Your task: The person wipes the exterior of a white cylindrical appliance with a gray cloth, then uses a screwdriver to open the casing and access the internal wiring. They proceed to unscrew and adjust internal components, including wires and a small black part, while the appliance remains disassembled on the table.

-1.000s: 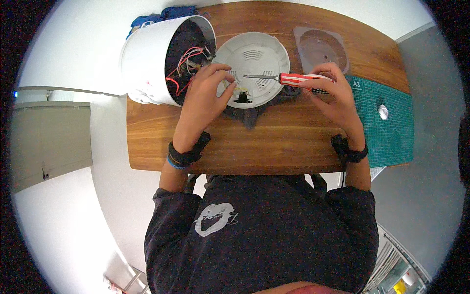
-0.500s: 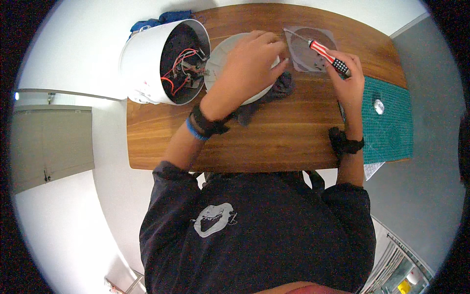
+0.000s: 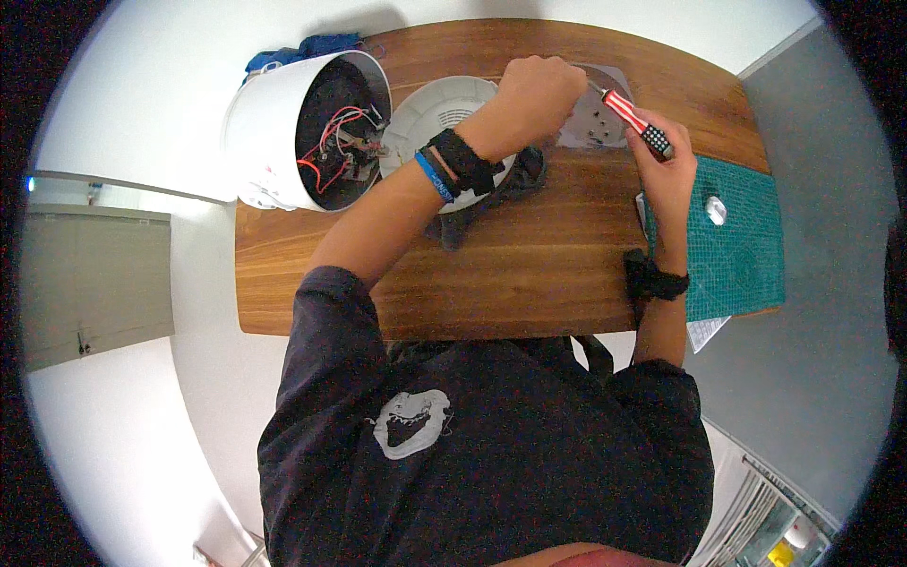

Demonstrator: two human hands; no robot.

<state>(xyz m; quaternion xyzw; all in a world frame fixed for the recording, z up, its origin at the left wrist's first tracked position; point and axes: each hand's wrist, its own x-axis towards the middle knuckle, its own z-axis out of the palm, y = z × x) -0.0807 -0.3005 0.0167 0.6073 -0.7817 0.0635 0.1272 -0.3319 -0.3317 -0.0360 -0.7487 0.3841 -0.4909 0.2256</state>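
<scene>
My right hand (image 3: 669, 163) is wrapped round the red-and-white striped, black-ended handle of a screwdriver (image 3: 628, 111), whose shaft points up and to the left. At the screwdriver's tip is my left hand (image 3: 546, 99), its fingers curled; what they pinch, if anything, is hidden. Beneath the two hands lies a clear plastic sheet (image 3: 609, 80) with several small screws (image 3: 599, 130) on it. My left wrist crosses over a round white vented cover (image 3: 406, 118). Next to that cover, a white cylindrical appliance (image 3: 269, 132) lies on its side, red and white wires (image 3: 333, 142) showing inside its open end.
A dark cloth (image 3: 522, 180) is bunched under the cover's edge on the wooden table (image 3: 529, 274). To the right lies a green cutting mat (image 3: 742, 255) with a small whitish object (image 3: 715, 210) on it. Blue cloth (image 3: 316, 47) sits behind the appliance.
My left hand has moved right, from over the white cover to the screwdriver's tip, and its fingers have curled in. The right hand keeps its hold on the screwdriver. The whole view has shifted slightly.
</scene>
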